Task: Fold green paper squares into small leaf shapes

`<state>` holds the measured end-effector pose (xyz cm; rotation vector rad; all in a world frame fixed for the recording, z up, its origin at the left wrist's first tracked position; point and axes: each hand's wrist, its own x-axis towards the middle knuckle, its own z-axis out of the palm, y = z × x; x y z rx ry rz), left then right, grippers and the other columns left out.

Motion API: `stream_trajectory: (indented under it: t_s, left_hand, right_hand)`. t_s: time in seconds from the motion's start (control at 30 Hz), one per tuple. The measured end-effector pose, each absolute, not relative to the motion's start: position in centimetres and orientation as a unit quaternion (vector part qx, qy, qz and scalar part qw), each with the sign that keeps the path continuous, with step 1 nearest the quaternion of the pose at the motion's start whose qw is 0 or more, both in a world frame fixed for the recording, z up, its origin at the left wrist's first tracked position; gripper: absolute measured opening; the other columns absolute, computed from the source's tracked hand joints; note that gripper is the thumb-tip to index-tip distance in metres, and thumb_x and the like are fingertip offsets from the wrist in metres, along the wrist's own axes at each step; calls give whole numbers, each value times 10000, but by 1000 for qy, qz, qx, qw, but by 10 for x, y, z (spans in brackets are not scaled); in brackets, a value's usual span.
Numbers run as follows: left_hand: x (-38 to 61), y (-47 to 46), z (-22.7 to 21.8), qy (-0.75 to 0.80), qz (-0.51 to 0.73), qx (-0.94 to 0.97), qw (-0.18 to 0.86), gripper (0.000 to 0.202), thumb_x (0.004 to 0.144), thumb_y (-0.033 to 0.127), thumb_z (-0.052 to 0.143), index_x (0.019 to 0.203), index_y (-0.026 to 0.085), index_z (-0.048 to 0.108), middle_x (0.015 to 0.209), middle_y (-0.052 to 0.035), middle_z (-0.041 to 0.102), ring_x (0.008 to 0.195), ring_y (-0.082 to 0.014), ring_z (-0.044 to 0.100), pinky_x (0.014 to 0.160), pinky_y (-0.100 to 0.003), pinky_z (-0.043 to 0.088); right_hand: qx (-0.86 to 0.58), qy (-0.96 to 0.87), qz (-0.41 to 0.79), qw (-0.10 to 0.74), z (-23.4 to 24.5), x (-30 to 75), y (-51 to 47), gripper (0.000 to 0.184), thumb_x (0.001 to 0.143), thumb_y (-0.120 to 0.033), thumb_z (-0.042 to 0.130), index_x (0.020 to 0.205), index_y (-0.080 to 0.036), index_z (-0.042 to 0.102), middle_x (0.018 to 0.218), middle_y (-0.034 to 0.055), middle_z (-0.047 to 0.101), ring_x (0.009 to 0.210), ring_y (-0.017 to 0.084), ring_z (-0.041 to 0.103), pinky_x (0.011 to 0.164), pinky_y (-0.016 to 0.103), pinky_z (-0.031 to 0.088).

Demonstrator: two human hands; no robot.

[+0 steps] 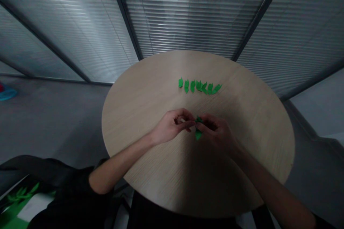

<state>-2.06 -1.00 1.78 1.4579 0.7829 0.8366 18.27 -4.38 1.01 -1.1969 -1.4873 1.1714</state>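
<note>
Between my two hands, above the middle of the round table (pixel 139 93), is a small folded green piece (pixel 198 135) that looks like paper, with a pointed lower end. The thumb and fingers of my left hand (pixel 178 123) pinch it from the left. From the right, my right hand (pixel 216 128) grips it with thumb and forefinger. My fingertips hide its middle. Beyond my hands, a row of several similar green pieces (pixel 199 86) lies on the tabletop, some of them touching or overlapping at the right end.
Glass panels with blinds (pixel 182 28) stand behind the table's far edge. At the lower left are more green pieces (pixel 23 194), a green sheet (pixel 10 218) and a white sheet (pixel 36 205). A blue object (pixel 8 93) with red on it sits on the floor (pixel 53 114) at far left.
</note>
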Motion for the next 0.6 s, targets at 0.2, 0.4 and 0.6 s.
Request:
stream_trajectory:
  t_s: [0.2, 0.4, 0.6]
  left_hand:
    - [-23, -14, 17, 353, 379, 660, 544, 226, 913, 336, 766, 994, 146, 676, 850, -33, 720, 684, -131, 714, 587, -212, 542]
    - [-24, -17, 19, 334, 419, 765, 356, 93, 974, 254, 711, 972, 167, 679, 940, -38, 718, 771, -116, 686, 685, -216, 559]
    - [-26, -17, 17, 286, 430, 805, 291, 72, 993, 167, 650, 1058, 176, 681, 1036, -73, 711, 847, -139, 695, 739, -254, 604]
  right_hand:
    - [-482, -576, 494, 439, 15, 182, -43, 313, 852, -521, 759, 803, -221, 684, 676, -9, 613, 590, 135, 557, 517, 245, 464]
    - [-465, -561, 535, 428, 21, 183, -43, 306, 833, -514, 780, 808, -226, 683, 669, -27, 569, 582, 127, 538, 530, 254, 471]
    - [-463, -554, 548, 422, 22, 182, -44, 332, 825, -525, 782, 768, -223, 656, 678, -22, 573, 616, 138, 549, 559, 262, 486]
